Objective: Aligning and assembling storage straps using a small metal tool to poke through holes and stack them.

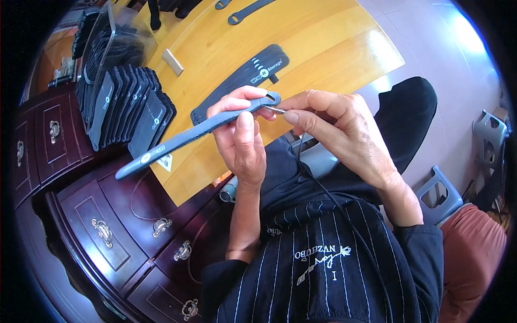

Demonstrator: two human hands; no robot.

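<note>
Close in, the left hand pinches a grey strap between thumb and fingers just below its grommet end, so the strap juts out to the left over the desk edge. The right hand meets it at the grommet, thumb and forefinger closed on a small metal piece whose tip sits at the hole. To do this well, I judge the left grip should stay tight near the hole so the end cannot twist, while the right feeds the metal straight through. What the metal piece is stays unclear, since fingers cover most of it. Farther off on the yellow desktop lie a flat black strap and a row of stacked straps, partly under a clear cover; more straps are cut off at the top rim.
</note>
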